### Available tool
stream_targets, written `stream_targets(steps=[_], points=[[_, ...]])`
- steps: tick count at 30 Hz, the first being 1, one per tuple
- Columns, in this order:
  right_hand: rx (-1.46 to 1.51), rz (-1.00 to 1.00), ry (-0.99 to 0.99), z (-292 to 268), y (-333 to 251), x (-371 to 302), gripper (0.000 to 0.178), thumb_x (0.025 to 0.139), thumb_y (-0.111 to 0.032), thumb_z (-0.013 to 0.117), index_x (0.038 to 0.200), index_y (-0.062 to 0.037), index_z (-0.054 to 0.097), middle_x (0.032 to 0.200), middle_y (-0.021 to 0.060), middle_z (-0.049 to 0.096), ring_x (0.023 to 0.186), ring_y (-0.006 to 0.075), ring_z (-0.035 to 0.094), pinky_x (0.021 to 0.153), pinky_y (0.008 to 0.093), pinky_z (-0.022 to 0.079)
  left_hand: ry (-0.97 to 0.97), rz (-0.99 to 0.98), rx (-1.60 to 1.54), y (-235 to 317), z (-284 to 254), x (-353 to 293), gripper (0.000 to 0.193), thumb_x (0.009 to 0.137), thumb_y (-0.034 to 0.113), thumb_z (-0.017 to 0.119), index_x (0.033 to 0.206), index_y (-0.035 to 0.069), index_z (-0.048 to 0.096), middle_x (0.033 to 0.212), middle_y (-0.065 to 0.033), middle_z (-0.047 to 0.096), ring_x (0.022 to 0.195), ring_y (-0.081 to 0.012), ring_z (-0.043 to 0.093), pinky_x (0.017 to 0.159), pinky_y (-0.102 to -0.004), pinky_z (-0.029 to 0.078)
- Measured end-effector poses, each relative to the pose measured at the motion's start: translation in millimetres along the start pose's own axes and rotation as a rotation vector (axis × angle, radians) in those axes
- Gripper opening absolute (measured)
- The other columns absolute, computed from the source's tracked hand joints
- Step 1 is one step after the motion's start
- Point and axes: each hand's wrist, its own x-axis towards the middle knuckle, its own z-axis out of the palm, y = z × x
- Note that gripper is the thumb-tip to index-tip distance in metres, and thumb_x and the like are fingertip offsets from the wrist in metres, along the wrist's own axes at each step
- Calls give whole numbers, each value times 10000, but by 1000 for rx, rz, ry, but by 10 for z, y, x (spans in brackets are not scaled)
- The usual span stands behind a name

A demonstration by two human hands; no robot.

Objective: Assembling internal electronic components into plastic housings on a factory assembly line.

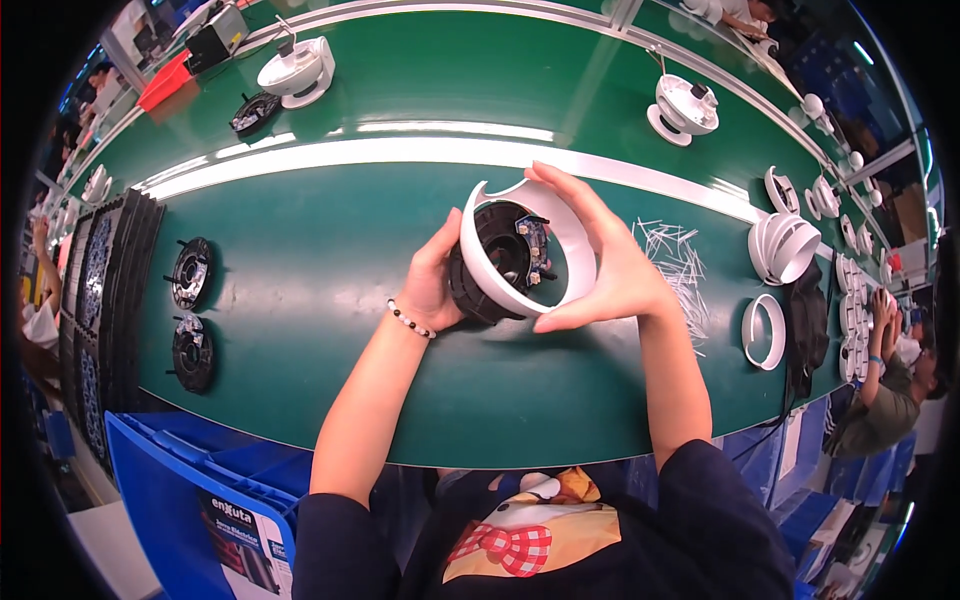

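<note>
Over the middle of the green table, my left hand (437, 272) grips a round black housing (474, 287) with a small blue circuit board (533, 247) on its inner face. My right hand (612, 262) holds a white plastic ring (490, 268) with a notch in its upper rim, thumb and fingers spread across its width. The ring is tilted and overlaps the black housing, whose inside shows through the ring's opening. Whether the two parts are seated together I cannot tell. The left fingertips are hidden behind the housing.
Two similar black housings (192, 272) lie at left beside stacked black trays (110, 270). White strips (675, 265) are scattered right of my hands, near a loose ring (764, 332) and stacked rings (783, 248). White appliance bodies (297, 72) stand on the far bench. A blue bin (170, 480) is lower left.
</note>
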Motion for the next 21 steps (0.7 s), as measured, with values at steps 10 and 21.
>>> stream_targets(steps=[10,21], points=[[-66,12,206,175,120,-20,1109,418,-318,847,1299,-3,251,1245,194,357,1154,288,389,963,375,327,197,66,-286,-21,-7,28,547,781,409,357,1189,53,427,1153,-162,484,1041,-326,486,862,-533,404],[-441,-155,163,493,167,-39,1043,420,-351,802,1286,-56,300,1319,221,271,1214,385,276,975,468,263,162,121,-187,-64,39,43,436,876,331,282,1085,35,525,1039,-104,573,949,-215,551,835,-347,451]])
